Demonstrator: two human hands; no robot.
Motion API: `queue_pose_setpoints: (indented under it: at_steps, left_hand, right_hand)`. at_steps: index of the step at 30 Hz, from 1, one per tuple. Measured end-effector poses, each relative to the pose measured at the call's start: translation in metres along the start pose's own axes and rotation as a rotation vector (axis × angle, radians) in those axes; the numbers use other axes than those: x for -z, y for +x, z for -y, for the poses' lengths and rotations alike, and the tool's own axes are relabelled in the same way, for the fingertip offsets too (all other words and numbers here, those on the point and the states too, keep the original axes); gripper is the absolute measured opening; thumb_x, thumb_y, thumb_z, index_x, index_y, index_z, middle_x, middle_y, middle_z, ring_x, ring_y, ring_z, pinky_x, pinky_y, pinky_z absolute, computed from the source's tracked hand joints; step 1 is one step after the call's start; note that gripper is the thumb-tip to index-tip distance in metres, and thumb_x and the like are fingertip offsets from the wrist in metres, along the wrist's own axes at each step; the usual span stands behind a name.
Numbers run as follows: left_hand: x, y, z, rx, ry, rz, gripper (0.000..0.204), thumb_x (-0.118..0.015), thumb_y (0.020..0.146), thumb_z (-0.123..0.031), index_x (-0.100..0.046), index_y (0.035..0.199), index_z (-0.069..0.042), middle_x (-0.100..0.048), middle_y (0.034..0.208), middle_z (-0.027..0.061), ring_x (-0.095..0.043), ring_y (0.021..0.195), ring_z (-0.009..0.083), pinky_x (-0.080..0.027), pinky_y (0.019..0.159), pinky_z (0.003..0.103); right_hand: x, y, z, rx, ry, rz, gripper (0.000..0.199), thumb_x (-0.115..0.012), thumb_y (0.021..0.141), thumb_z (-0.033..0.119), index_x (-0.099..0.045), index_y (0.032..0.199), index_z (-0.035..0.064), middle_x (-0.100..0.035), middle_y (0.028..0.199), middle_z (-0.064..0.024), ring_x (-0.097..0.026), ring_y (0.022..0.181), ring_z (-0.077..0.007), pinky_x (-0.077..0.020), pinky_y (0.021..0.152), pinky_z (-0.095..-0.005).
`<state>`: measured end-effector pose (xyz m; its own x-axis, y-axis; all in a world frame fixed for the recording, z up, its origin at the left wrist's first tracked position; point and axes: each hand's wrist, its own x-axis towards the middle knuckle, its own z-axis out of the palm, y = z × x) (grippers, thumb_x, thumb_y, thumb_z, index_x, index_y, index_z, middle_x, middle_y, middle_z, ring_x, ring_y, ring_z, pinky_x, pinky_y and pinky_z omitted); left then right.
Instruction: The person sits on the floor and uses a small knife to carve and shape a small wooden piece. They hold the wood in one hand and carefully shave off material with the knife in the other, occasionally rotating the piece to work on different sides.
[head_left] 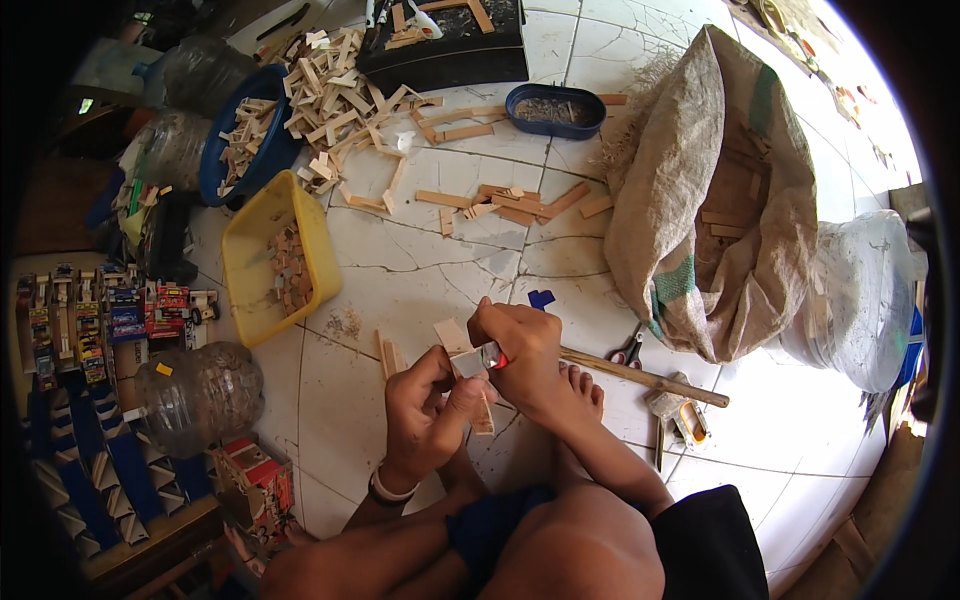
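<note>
Over the tiled floor, my left hand [425,415] is closed on a small light wooden piece [483,416], whose lower end sticks out below the thumb. Another flat pale wooden part [452,336] rises above those fingers. My right hand [525,352] makes a fist around a small tool [492,354] with a red part and a shiny end; its kind is mostly hidden by the fingers. The tool's end meets the wooden piece at the left fingertips. Just beyond the right hand lies a small blue piece [541,299].
A yellow tub [328,240] of small wood pieces stands left, near a blue basin [212,165] and a wood pile [335,85]. A woven sack [665,190] stands right. Scissors [628,350] and a wooden stick [650,379] lie right. Toy vehicles [125,315] line the left side.
</note>
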<state>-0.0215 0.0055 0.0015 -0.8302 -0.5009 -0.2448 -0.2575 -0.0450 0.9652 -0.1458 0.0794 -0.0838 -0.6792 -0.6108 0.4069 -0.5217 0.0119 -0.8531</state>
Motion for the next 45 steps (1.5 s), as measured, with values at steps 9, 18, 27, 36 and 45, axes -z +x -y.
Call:
queue_pose_setpoints:
  at_steps: [9, 18, 27, 36, 45]
  left_hand:
    - [-0.003, -0.003, -0.007, -0.109, 0.038, -0.074, 0.017, -0.065, 0.098, -0.011, -0.063, 0.105, 0.005, -0.073, 0.083, 0.0093, -0.065, 0.069, 0.0078, -0.046, 0.060, 0.022]
    - [-0.002, -0.011, -0.006, -0.087, -0.019, -0.095, 0.022, -0.063, 0.101, -0.017, -0.061, 0.107, 0.005, -0.070, 0.087, 0.0095, -0.063, 0.070, 0.0094, -0.050, 0.064, 0.024]
    - [0.004, -0.015, -0.003, -0.064, -0.009, -0.025, 0.033, -0.062, 0.103, -0.025, -0.060, 0.113, 0.007, -0.066, 0.094, 0.0111, -0.067, 0.078, 0.0143, -0.056, 0.068, 0.028]
    - [0.007, -0.015, -0.005, -0.021, -0.047, -0.030, 0.033, -0.062, 0.103, -0.023, -0.059, 0.117, 0.007, -0.068, 0.087, 0.0115, -0.067, 0.075, 0.0136, -0.056, 0.067, 0.028]
    - [0.005, -0.013, -0.001, -0.041, -0.027, -0.021, 0.033, -0.064, 0.101, -0.017, -0.059, 0.121, 0.008, -0.069, 0.092, 0.0116, -0.068, 0.080, 0.0143, -0.056, 0.070, 0.028]
  right_hand:
    - [0.012, 0.009, 0.019, 0.005, 0.068, 0.061, 0.015, -0.069, 0.085, 0.007, -0.056, 0.077, 0.0062, -0.059, 0.063, -0.0101, -0.060, 0.054, -0.0323, -0.0453, 0.050, -0.0411]
    - [0.015, 0.016, 0.022, -0.126, 0.419, 0.381, 0.020, -0.078, 0.066, 0.010, -0.063, 0.079, 0.0049, -0.057, 0.061, -0.0142, -0.059, 0.056, -0.0371, -0.0459, 0.052, -0.0377]
    - [0.019, 0.019, 0.006, -0.071, 0.629, 0.601, 0.029, -0.079, 0.062, 0.006, -0.074, 0.090, 0.0038, -0.060, 0.063, -0.0155, -0.058, 0.056, -0.0363, -0.0465, 0.054, -0.0361]
    - [0.010, 0.013, 0.013, 0.023, 0.290, 0.254, 0.021, -0.076, 0.073, 0.003, -0.054, 0.076, 0.0053, -0.058, 0.064, -0.0113, -0.059, 0.055, -0.0356, -0.0456, 0.052, -0.0402]
    - [0.006, 0.013, 0.015, 0.084, 0.134, 0.111, 0.022, -0.071, 0.085, 0.003, -0.052, 0.074, 0.0062, -0.055, 0.061, -0.0106, -0.059, 0.053, -0.0332, -0.0448, 0.049, -0.0405]
